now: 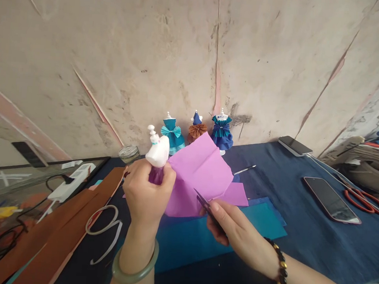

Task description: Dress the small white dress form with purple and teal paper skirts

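My left hand (149, 191) is closed round the waist of a small white dress form (158, 152), which leans slightly left. Purple crepe-like paper (203, 169) is bunched in that grip and spreads out to the right as a wide sheet. My right hand (227, 222) pinches a dark, pointed tool (207, 206), perhaps small snips or tweezers; its kind is not clear. Its tip lies over the lower part of the purple sheet; whether they touch I cannot tell. Beneath are a flat purple piece (237, 194) and teal sheets (198, 246).
Behind stand three dressed forms: one teal (169, 129), one with brown pleats (197, 130), one blue (221, 137). Left are a glass jar (128, 153), brown sheets (57, 219), white ribbon (116, 236) and a power strip (71, 181). Right are phones (331, 199) and red-handled scissors (365, 202).
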A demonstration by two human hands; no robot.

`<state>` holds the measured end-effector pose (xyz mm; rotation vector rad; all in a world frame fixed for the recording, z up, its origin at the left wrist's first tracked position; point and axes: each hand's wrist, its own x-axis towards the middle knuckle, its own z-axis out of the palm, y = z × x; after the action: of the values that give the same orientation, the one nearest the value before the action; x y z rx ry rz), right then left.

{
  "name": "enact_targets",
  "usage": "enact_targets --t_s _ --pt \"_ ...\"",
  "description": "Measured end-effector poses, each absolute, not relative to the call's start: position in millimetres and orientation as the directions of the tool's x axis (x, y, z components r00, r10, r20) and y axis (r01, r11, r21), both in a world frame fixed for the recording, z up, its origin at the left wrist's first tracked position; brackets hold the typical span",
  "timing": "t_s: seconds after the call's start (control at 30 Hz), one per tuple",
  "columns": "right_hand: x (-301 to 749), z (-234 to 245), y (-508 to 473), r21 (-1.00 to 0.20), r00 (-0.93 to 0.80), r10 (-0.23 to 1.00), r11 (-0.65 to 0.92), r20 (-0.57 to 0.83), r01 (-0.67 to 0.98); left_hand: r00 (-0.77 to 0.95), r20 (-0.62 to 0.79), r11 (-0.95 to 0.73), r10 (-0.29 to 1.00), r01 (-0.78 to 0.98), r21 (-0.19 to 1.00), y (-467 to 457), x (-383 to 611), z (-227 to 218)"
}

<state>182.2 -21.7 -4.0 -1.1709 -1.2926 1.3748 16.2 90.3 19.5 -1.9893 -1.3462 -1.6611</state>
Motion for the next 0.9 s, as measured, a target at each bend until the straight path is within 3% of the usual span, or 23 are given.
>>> enact_targets --t_s 0.27,0.5,0.9 --pt "181.3 -8.4 -22.8 -0.994 -0.093 0.994 -0.051 -0.06 0.093 -0.002 0.92 -0.513 0.392 0.829 0.22 88.0 17.3 21.2" --pt "178.4 -19.0 -18.1 -0.998 -0.058 0.997 0.061 0.06 0.009 0.032 0.932 -0.531 0.361 0.828 0.177 83.1 24.3 21.3" --pt "174.4 -27.5 -12.6 -0.995 -0.023 0.999 0.045 0.048 -0.083 0.05 0.949 -0.544 0.313 0.828 0.135 81.1 26.4 21.6"
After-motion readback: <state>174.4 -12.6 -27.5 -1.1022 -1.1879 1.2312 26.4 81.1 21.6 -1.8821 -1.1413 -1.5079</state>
